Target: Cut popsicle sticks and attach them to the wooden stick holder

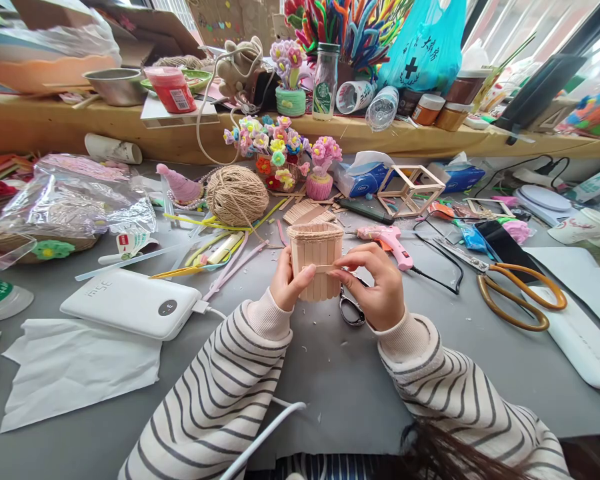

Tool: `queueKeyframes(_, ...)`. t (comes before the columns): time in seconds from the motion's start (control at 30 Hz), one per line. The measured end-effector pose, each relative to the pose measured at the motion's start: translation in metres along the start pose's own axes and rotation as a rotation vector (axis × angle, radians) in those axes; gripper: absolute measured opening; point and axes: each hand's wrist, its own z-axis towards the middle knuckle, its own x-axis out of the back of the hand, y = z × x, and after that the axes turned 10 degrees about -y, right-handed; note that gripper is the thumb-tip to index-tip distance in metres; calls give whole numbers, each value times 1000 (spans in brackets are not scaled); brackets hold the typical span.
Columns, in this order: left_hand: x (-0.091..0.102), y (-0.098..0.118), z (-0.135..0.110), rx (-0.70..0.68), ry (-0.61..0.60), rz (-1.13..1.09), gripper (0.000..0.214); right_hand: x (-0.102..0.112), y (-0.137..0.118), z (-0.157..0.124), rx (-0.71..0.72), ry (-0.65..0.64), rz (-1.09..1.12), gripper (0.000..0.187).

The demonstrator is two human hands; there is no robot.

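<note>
A small cup made of upright wooden craft sticks (316,241), with twine round its rim, is held up over the middle of the table. My left hand (286,280) grips it from the left, with the thumb on its front. A short wooden stick (321,269) lies crosswise over the front of the cup. The fingertips of my right hand (379,283) pinch this stick's right end. Behind the cup lie more loose craft sticks (307,213). A pink glue gun (389,241) rests just beyond my right hand.
Large scissors (520,293) and a dark phone (510,247) lie to the right. On the left are a white power bank (130,301) with a cable and a crumpled tissue (85,367). A twine ball (237,195) and a wooden stick frame (411,190) stand farther back.
</note>
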Motion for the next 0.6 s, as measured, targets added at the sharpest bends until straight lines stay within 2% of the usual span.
queueKeyframes(0.13,-2,3,-1,19,-25,60,65,-1,1,-1,-58,-13,82,11)
queueKeyframes(0.3,-6,5,-1,21,-30,42,66,-6,4,-3,-250,-4,289,23)
queueKeyframes(0.47,-5,-3,-1,3,22,-9,64,-11,6,-5,-404,-9,488,34)
queueKeyframes(0.6,0,-11,1,-14,45,-4,64,-12,6,-4,-483,-15,553,40)
